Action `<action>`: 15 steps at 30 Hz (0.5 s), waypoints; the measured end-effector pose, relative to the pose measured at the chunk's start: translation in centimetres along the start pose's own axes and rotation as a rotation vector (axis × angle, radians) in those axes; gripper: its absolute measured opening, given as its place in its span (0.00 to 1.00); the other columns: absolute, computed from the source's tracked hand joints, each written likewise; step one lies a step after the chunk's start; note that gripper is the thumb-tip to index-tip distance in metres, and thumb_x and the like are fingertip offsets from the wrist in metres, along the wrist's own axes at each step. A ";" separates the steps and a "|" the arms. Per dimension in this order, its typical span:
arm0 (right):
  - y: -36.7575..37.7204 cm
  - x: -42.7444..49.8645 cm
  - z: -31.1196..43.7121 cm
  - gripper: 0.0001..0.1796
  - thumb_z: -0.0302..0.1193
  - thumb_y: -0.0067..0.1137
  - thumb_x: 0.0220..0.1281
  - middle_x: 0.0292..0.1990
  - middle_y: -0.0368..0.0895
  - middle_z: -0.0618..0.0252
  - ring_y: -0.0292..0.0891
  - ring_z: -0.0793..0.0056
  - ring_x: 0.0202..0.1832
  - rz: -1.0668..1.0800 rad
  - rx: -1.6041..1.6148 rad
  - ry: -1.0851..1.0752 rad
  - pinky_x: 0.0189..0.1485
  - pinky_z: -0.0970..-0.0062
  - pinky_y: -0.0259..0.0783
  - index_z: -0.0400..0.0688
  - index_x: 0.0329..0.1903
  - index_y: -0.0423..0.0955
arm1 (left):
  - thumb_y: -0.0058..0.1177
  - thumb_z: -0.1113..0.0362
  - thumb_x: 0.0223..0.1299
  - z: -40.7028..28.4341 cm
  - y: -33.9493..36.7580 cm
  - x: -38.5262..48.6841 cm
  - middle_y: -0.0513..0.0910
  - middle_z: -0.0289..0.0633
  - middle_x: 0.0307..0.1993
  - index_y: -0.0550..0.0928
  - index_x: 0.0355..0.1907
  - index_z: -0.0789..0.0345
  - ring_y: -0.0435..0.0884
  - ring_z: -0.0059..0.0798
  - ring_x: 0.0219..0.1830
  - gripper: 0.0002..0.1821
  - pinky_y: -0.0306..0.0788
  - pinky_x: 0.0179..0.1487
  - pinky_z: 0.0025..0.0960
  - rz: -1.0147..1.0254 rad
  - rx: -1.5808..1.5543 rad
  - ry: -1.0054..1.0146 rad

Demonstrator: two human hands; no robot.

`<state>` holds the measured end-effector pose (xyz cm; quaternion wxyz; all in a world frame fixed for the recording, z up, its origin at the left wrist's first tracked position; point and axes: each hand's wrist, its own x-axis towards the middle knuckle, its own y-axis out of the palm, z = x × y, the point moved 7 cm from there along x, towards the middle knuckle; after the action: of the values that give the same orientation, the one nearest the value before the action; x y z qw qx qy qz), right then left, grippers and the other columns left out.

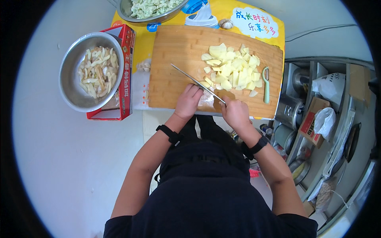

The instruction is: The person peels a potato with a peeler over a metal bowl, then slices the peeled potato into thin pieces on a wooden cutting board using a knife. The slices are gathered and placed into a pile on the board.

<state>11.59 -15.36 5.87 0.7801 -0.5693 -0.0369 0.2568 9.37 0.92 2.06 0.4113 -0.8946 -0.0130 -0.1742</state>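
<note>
My right hand [236, 111] grips the handle of a kitchen knife [195, 80], seen nearly along its spine. The blade slants across a wooden cutting board [172, 44], its tip towards the far left. Curled beside the blade, my left hand [188, 101] has its fingertips near the knife's middle; whatever lies under them is hidden. Just past the blade lie a few potato slices [205, 84]. A heap of pale yellow potato slices [235, 70] covers the board's right half. At its right edge rests a light green peeler [266, 86].
Left of the board, a metal bowl [70, 89] of pale strips stands on a red carton [128, 71]. Another metal bowl [143, 20] holds chopped greenish food. Garlic bulbs [226, 23] lie on the yellow table cover [218, 6]. A cluttered shelf unit [312, 86] stands at right.
</note>
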 end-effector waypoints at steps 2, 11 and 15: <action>0.2 0.2 -0.2 0.09 0.37 0.58 0.69 0.19 0.79 0.51 0.79 0.46 0.24 0.009 -0.011 0.003 0.29 0.50 0.74 0.45 0.41 0.79 | 0.56 0.72 0.56 0.2 -0.1 0.1 0.81 0.41 0.48 0.82 0.45 0.66 0.78 0.43 0.54 0.12 0.78 0.51 0.39 0.046 -0.007 -0.029; -0.4 0.1 -1.3 0.09 0.38 0.58 0.68 0.20 0.80 0.51 0.81 0.47 0.25 -0.017 0.003 0.115 0.30 0.52 0.76 0.45 0.38 0.77 | 0.67 0.67 0.52 1.7 -0.9 1.9 0.81 0.43 0.46 0.80 0.46 0.66 0.79 0.43 0.50 0.18 0.77 0.46 0.42 0.204 0.000 -0.145; -0.9 0.1 -0.6 0.09 0.37 0.59 0.68 0.20 0.80 0.52 0.81 0.48 0.24 -0.023 0.003 0.084 0.29 0.52 0.76 0.45 0.37 0.76 | 0.71 0.66 0.53 1.7 0.3 0.9 0.79 0.48 0.39 0.78 0.42 0.70 0.81 0.44 0.37 0.18 0.75 0.38 0.39 0.039 -0.105 -0.442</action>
<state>12.18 -16.00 6.46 0.7848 -0.5780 -0.0104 0.2235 10.81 1.90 1.11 0.3548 -0.9312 -0.0766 0.0336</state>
